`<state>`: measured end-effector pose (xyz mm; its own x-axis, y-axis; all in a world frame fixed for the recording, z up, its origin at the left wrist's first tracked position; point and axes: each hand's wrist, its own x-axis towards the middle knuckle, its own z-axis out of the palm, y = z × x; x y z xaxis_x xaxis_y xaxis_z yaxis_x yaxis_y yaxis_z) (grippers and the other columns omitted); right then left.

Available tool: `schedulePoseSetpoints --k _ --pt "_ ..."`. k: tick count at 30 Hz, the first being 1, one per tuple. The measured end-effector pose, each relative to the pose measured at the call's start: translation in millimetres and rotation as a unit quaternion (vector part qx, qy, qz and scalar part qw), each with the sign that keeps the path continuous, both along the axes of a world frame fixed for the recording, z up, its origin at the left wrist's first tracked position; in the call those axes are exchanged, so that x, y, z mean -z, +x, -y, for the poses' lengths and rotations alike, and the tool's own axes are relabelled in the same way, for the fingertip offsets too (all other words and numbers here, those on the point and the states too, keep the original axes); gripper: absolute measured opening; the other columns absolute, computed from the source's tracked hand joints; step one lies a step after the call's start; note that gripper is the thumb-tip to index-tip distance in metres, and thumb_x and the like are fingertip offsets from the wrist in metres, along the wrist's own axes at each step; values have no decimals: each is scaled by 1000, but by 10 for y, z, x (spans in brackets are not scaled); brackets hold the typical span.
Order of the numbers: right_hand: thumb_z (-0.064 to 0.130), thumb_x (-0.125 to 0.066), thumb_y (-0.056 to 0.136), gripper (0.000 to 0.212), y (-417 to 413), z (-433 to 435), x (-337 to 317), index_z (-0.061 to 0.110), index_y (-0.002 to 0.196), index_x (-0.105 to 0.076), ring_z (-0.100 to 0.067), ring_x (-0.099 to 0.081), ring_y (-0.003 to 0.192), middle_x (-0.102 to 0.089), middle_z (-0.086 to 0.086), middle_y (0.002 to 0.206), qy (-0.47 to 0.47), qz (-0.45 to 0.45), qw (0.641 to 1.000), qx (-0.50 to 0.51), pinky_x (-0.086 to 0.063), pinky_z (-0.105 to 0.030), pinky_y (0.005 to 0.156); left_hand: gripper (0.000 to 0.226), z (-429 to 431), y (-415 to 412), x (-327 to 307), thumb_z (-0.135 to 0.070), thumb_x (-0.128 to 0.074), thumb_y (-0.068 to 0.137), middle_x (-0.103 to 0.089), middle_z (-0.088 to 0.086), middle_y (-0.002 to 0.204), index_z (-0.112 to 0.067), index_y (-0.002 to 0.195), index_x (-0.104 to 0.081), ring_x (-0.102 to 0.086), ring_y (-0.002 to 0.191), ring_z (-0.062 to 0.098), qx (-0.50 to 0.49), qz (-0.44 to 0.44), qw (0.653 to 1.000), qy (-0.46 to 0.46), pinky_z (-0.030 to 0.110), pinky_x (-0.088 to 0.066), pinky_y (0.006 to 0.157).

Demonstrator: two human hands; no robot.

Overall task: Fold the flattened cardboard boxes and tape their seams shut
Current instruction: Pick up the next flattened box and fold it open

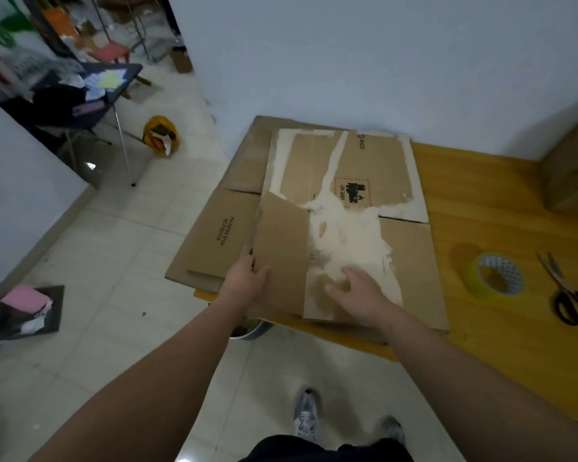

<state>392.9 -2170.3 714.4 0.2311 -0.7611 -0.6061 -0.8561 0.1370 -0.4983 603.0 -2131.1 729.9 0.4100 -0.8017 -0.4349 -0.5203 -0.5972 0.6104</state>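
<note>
A flattened cardboard box (347,181), its face torn white in patches, lies on a stack of flattened boxes (211,238) on the yellow bench (498,195), toward one o'clock from the centre of the view. The left hand (246,280) grips the folded flap at the box's eight o'clock edge, while the right hand (357,291) rests near its six o'clock edge, fingers (349,273) spread. At the box's four o'clock sits a yellow tape roll (496,276), with black-handled scissors (568,295) just beyond.
</note>
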Motion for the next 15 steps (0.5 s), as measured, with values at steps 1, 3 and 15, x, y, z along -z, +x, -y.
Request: schedulePoseSetpoints --k 1,3,15 --pt "56 -45 95 71 48 5 -139 21 152 -22 -26 -18 146 -18 -2 160 12 33 999 18 -22 -45 118 18 0 -61 -109 -28 -51 97 -61 1 102 -16 110 -54 -59 94 19 11 -8 1000 -14 38 -52 83" --pt "56 -44 96 71 117 30 -476 19 152 -23 -26 -26 143 -24 -2 158 22 93 995 42 -27 -42 115 9 -2 -207 -373 -23 -49 97 -61 -1 97 -19 103 -54 -60 88 15 16 -2 998 -66 31 -52 73" --pt "42 -51 97 60 -355 276 -2683 21 149 -27 -23 -42 132 -39 -1 150 -242 305 919 58 -34 -29 97 15 -12 -1023 -2712 -23 -41 99 -59 0 89 -12 98 -52 -57 79 21 87 154 908 -379 31 -47 63"
